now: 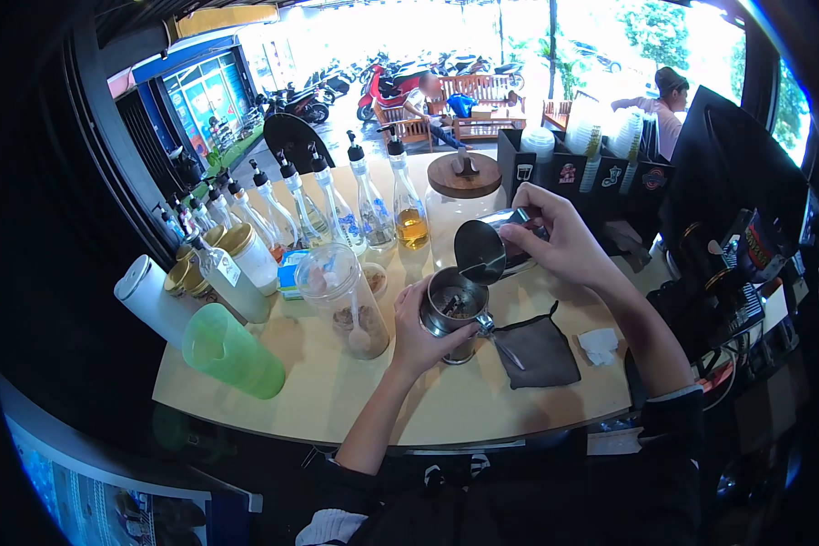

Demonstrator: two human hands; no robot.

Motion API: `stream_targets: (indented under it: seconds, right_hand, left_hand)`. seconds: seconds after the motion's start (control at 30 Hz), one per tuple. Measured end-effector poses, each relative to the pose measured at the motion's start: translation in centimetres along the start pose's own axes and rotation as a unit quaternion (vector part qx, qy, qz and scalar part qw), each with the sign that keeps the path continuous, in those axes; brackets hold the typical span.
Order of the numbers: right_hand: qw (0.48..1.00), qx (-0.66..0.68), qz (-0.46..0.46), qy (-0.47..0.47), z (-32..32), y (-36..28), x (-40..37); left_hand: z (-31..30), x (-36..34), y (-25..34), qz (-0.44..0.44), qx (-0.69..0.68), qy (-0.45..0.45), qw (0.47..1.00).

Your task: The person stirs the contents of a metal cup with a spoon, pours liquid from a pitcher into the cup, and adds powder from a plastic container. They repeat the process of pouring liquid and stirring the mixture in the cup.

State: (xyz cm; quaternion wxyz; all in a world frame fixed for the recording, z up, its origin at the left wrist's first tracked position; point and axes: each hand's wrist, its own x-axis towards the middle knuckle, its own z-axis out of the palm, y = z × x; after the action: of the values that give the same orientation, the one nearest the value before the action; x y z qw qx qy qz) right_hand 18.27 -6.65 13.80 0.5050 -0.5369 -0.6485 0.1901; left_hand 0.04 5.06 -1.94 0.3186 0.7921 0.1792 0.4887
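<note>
Above the counter (337,400), head view, we're gripping the mug (442,318) with our left hand (417,332) while our right hand (562,235) is holding the pitcher (480,253), tilted at the mug's rim. Overtipping or a shifting mug could be causing spills, we're guessing. Both are looking steel-grey; mug contents are showing dark, unclear.

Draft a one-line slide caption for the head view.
Left hand grips a metal cup while the right hand tilts a metal pitcher above it, gray cloth nearby on the counter.
</note>
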Motion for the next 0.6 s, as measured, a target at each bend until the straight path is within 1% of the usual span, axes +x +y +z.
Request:
stream_targets:
  seconds: [0.1, 0.2, 0.3, 0.43, 0.5, 0.53, 0.6]
  right_hand:
    - [0.999, -0.039, -0.025, -0.005, 0.4, -0.3, 0.3]
    - [0.998, -0.062, -0.007, -0.01, 0.8, -1.3, 0.5]
    - [0.998, -0.057, -0.019, -0.013, 1.1, -1.1, 0.8]
    - [0.998, -0.053, -0.022, -0.003, 1.4, -0.7, 1.2]
    - [0.992, -0.118, -0.05, -0.002, 1.4, -0.9, 1.3]
    - [0.992, -0.118, -0.05, -0.002, 1.4, -0.9, 1.4]
    - [0.982, -0.174, -0.074, -0.01, 1.3, -0.9, 1.5]
  left_hand:
    - [-0.1, 0.1, 0.2, 0.001, -0.004, -0.002, 1.0]
    - [0.1, 0.0, 0.0, 0.012, -0.013, 0.008, 1.0]
    - [0.0, 0.0, 0.0, 0.007, 0.006, 0.004, 1.0]
    - [0.1, -0.1, -0.1, 0.01, -0.005, 0.006, 1.0]
    - [0.1, -0.1, -0.1, 0.01, -0.002, 0.006, 1.0]
    - [0.2, -0.1, -0.2, 0.01, -0.001, 0.007, 1.0]
    - [0.2, 0.0, -0.2, 0.017, -0.009, 0.007, 1.0]
